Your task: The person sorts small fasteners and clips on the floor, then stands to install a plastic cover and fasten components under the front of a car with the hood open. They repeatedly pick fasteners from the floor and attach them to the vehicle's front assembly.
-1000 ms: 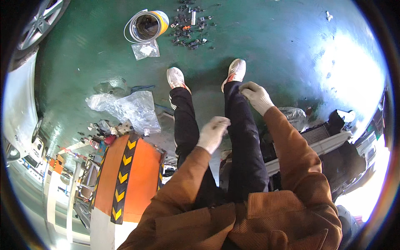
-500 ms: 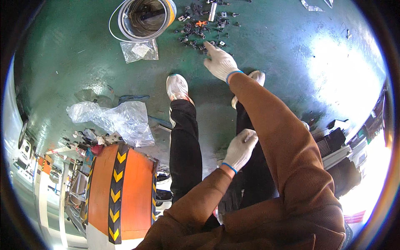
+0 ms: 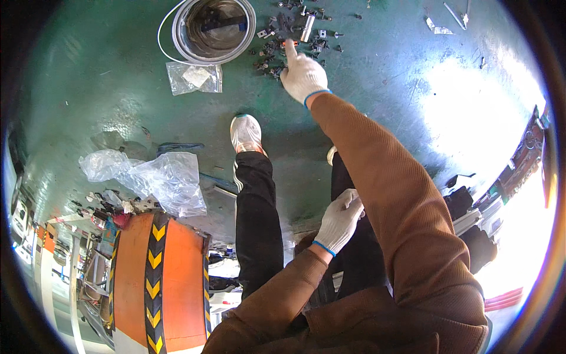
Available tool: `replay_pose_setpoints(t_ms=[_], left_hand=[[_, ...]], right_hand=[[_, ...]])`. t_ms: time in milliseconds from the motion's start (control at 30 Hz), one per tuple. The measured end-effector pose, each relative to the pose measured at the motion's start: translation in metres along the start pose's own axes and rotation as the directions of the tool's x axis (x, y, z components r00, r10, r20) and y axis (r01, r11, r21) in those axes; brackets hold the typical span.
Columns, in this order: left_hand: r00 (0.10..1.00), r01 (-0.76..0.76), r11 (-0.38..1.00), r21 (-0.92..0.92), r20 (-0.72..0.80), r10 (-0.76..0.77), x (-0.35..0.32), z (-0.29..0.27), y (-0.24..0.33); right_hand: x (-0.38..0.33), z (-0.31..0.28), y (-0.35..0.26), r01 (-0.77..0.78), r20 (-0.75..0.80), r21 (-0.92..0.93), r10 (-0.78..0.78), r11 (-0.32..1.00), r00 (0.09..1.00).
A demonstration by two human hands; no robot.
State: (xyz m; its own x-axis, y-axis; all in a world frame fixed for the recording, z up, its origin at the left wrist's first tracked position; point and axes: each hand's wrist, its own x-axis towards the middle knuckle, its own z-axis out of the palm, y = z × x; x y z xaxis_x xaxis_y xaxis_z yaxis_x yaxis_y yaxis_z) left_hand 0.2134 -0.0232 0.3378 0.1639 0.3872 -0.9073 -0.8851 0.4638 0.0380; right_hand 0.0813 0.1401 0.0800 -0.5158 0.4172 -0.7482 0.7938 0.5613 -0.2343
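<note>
My right hand (image 3: pixel 303 75), in a white knit glove with a blue cuff, reaches over a scatter of small dark fasteners (image 3: pixel 268 61) on the green floor. Its index finger is stretched out at an orange clip (image 3: pixel 287 43); the other fingers are bent under and partly hidden. Just beyond the fingertip lies a short silver tube (image 3: pixel 308 28). My left hand (image 3: pixel 339 223), gloved the same way, stays near my right leg with its fingers curled in. Whether anything is inside that curl cannot be seen.
Left of the fasteners stands a metal bucket (image 3: pixel 177 29) with a wire handle, dark pieces inside. A small clear bag (image 3: pixel 194 78) lies by it. Crumpled plastic sheeting (image 3: pixel 177 183) is spread near an orange surface (image 3: pixel 131 265) with black-and-yellow chevron strips. My shoe (image 3: pixel 245 131) stands between.
My right hand has moved forward and slightly left, deeper over the fasteners, its finger now at the orange clip. The left hand stays curled near my leg. The view has shifted slightly.
</note>
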Motion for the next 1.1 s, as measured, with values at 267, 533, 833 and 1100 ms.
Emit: replay_pose_setpoints(t_ms=[267,533,833,1100], left_hand=[[0.997,-0.08,0.996,0.049,0.004,0.079,0.003,0.004,0.002],[0.998,-0.057,0.997,-0.051,0.015,0.057,0.008,0.013,-0.004],[0.929,-0.365,0.822,0.437,0.104,0.356,0.021,-0.005,-0.064],[0.89,-0.45,0.752,0.482,0.166,0.425,0.03,-0.013,-0.069]], right_hand=[[0.003,-0.004,-0.019,0.059,0.15,-0.05,-0.051,0.997,0.987],[0.033,-0.016,0.001,0.057,-0.139,0.041,-0.05,0.998,0.989],[0.089,-0.014,-0.012,0.086,-0.337,-0.09,-0.112,0.992,0.935],[0.074,-0.007,0.001,0.041,-0.278,0.003,-0.039,0.999,0.96]])
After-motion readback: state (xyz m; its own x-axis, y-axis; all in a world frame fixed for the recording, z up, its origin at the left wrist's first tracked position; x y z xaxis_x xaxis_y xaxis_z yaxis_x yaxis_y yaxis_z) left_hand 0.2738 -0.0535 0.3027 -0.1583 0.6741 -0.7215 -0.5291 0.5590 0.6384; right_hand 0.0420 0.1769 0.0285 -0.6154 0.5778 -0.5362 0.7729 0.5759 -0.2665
